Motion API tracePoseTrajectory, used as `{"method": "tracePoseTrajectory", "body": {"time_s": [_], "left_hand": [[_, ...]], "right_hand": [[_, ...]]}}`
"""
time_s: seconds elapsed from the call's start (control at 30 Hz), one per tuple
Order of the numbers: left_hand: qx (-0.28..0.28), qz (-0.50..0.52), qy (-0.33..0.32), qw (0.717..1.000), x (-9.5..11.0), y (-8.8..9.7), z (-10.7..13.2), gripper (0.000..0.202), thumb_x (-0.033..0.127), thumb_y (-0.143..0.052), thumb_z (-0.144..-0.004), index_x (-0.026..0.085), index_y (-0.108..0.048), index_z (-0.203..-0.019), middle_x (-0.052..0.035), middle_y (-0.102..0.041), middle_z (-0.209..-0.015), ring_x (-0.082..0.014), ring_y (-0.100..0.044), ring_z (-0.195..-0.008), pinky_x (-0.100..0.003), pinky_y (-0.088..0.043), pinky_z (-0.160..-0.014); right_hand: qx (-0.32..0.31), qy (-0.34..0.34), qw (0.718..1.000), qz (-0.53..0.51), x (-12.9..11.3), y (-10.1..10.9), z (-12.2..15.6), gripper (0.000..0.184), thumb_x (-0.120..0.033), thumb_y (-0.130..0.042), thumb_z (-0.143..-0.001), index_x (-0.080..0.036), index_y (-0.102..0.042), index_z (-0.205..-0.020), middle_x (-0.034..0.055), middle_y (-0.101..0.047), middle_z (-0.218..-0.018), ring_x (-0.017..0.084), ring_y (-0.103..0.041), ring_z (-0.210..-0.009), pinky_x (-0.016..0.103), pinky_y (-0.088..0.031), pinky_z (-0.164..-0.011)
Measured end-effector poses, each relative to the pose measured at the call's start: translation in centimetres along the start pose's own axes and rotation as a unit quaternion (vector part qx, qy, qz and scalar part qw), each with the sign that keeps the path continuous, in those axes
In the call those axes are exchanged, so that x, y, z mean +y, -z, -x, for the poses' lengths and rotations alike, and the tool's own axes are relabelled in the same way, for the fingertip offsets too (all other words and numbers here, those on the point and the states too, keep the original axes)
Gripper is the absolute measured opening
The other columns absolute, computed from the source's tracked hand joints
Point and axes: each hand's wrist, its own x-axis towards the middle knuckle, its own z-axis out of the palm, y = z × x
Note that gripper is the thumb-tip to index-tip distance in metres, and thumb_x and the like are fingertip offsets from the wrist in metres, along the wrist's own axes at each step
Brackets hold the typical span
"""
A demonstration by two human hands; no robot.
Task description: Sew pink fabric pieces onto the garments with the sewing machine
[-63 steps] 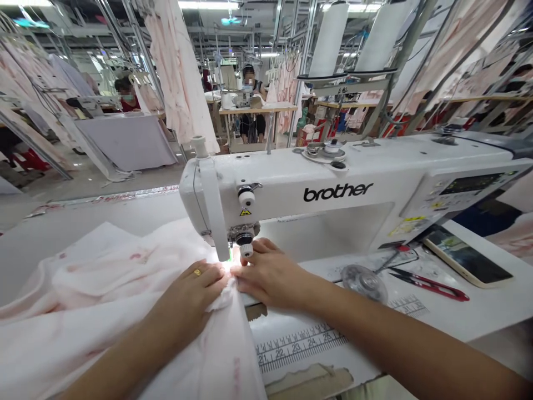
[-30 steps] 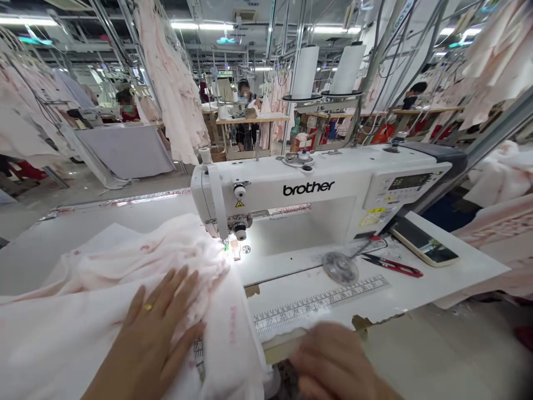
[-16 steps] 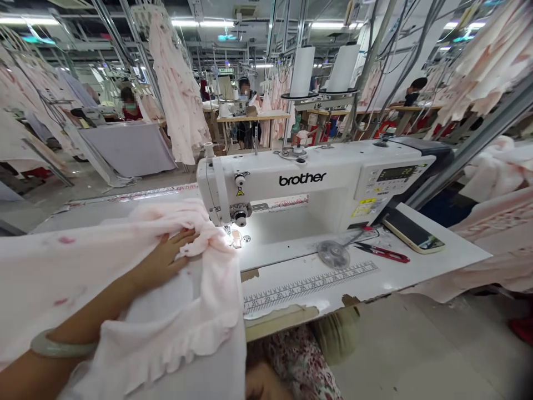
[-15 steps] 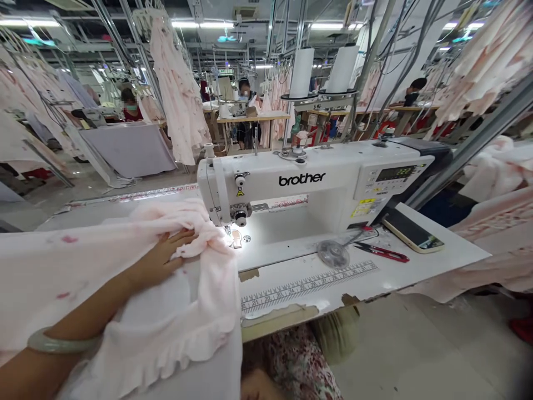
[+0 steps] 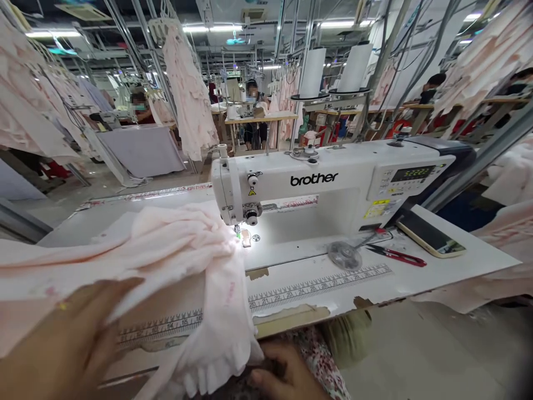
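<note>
A pale pink garment [image 5: 179,239] with a ruffled edge lies bunched on the left of the table, one part at the needle of a white sewing machine [image 5: 325,189]. My left hand [image 5: 66,333], blurred, is closed on a raised fold of the cloth at lower left. Below the table's front edge, my right hand [image 5: 291,369] has thumb and forefinger closed at the ruffle's lower corner; the exact grip is partly hidden. A lit patch surrounds the presser foot [image 5: 237,229].
Right of the needle are a clear round disc [image 5: 345,255], red thread snips [image 5: 397,256] and a phone [image 5: 431,230]. A printed ruler [image 5: 320,286] runs along the front edge. Thread cones [image 5: 313,72] stand behind; co-workers sit at farther tables.
My left hand has come back from near the needle to lower left, raising cloth and baring part of the ruler. My right hand has come up to the ruffle. The view has shifted slightly.
</note>
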Motion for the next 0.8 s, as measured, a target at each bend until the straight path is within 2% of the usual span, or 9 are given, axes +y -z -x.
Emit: {"method": "tracePoseTrajectory", "body": {"time_s": [0.03,0.13,0.23,0.3,0.37,0.5,0.57,0.7,0.8], "left_hand": [[-0.001,-0.020,0.010,1.000,2.0,-0.4,0.6,0.056,0.025,-0.045,-0.080,0.036,-0.045,-0.135,-0.0045,-0.067,-0.119,-0.0339,-0.064,-0.105,-0.048,-0.053,-0.087],[0.019,0.039,-0.143,0.989,7.9,-3.0,1.3,0.051,0.015,-0.045,-0.077,0.033,-0.049,-0.125,0.0021,-0.074,-0.098,-0.0203,-0.071,-0.081,-0.029,-0.058,-0.070],[0.037,0.025,-0.166,0.985,11.4,-5.5,1.2,0.030,0.016,-0.044,-0.085,0.025,-0.055,-0.112,0.0001,-0.075,-0.088,-0.0173,-0.071,-0.072,-0.025,-0.056,-0.063],[0.049,-0.005,-0.159,0.986,11.9,-6.2,1.1,0.022,0.023,-0.042,-0.093,0.023,-0.058,-0.109,-0.0010,-0.074,-0.084,-0.0164,-0.070,-0.071,-0.024,-0.054,-0.061],[0.051,-0.023,-0.159,0.986,11.7,-6.1,1.1,0.026,0.026,-0.040,-0.097,0.022,-0.059,-0.115,-0.0007,-0.071,-0.081,-0.0140,-0.068,-0.067,-0.022,-0.051,-0.060],[0.046,-0.016,-0.177,0.983,11.7,-5.0,1.1,0.036,0.019,-0.040,-0.096,0.019,-0.057,-0.127,-0.0009,-0.066,-0.076,-0.0112,-0.062,-0.061,-0.021,-0.049,-0.060],[0.038,0.010,-0.185,0.982,12.4,-4.8,1.0,0.036,0.016,-0.041,-0.094,0.020,-0.060,-0.125,-0.0027,-0.067,-0.081,-0.0121,-0.064,-0.069,-0.021,-0.051,-0.068],[0.049,0.067,-0.166,0.983,13.9,-5.6,1.3,0.030,0.018,-0.045,-0.094,0.025,-0.066,-0.114,-0.0059,-0.070,-0.105,-0.0186,-0.065,-0.101,-0.028,-0.053,-0.088],[0.040,0.095,-0.171,0.980,14.3,-6.4,1.8,0.028,0.026,-0.045,-0.097,0.027,-0.066,-0.115,-0.0042,-0.072,-0.104,-0.0177,-0.066,-0.101,-0.028,-0.053,-0.091]], "right_hand": [[0.003,-0.002,1.000,-0.014,-0.3,-0.1,0.1,0.054,-0.060,-0.066,-0.081,-0.016,-0.072,-0.112,0.0135,-0.067,-0.110,0.034,-0.060,-0.107,0.046,-0.044,-0.097],[-0.010,0.015,0.998,-0.058,-1.4,-0.6,0.1,0.056,-0.062,-0.062,-0.084,-0.014,-0.070,-0.112,0.0130,-0.069,-0.107,0.031,-0.062,-0.101,0.043,-0.047,-0.093],[-0.032,0.054,0.994,-0.091,-3.2,-1.1,-0.1,0.048,-0.057,-0.061,-0.087,-0.015,-0.072,-0.108,0.0102,-0.071,-0.101,0.027,-0.064,-0.093,0.036,-0.050,-0.084],[-0.019,0.056,0.992,-0.107,-4.2,-1.3,-0.4,0.043,-0.054,-0.061,-0.089,-0.014,-0.074,-0.100,0.0087,-0.071,-0.091,0.024,-0.064,-0.085,0.031,-0.050,-0.077],[0.001,0.045,0.993,-0.111,-4.6,-1.6,-0.6,0.041,-0.052,-0.063,-0.088,-0.013,-0.075,-0.091,0.0075,-0.070,-0.084,0.021,-0.062,-0.078,0.027,-0.048,-0.071],[0.011,0.009,0.993,-0.117,-4.5,-1.8,-0.6,0.044,-0.054,-0.066,-0.085,-0.012,-0.074,-0.084,0.0064,-0.068,-0.077,0.017,-0.057,-0.070,0.024,-0.043,-0.063],[-0.002,0.005,0.991,-0.137,-4.6,-1.8,-0.5,0.044,-0.055,-0.066,-0.085,-0.012,-0.074,-0.088,0.0065,-0.068,-0.079,0.017,-0.057,-0.070,0.024,-0.043,-0.064],[-0.033,0.029,0.984,-0.175,-5.5,-1.5,-0.4,0.040,-0.052,-0.066,-0.087,-0.014,-0.074,-0.097,0.0065,-0.068,-0.085,0.018,-0.057,-0.077,0.024,-0.044,-0.068],[-0.059,0.033,0.975,-0.213,-6.0,-1.3,-0.3,0.036,-0.048,-0.071,-0.085,-0.014,-0.073,-0.098,0.0046,-0.066,-0.081,0.016,-0.057,-0.077,0.022,-0.044,-0.068]]}}
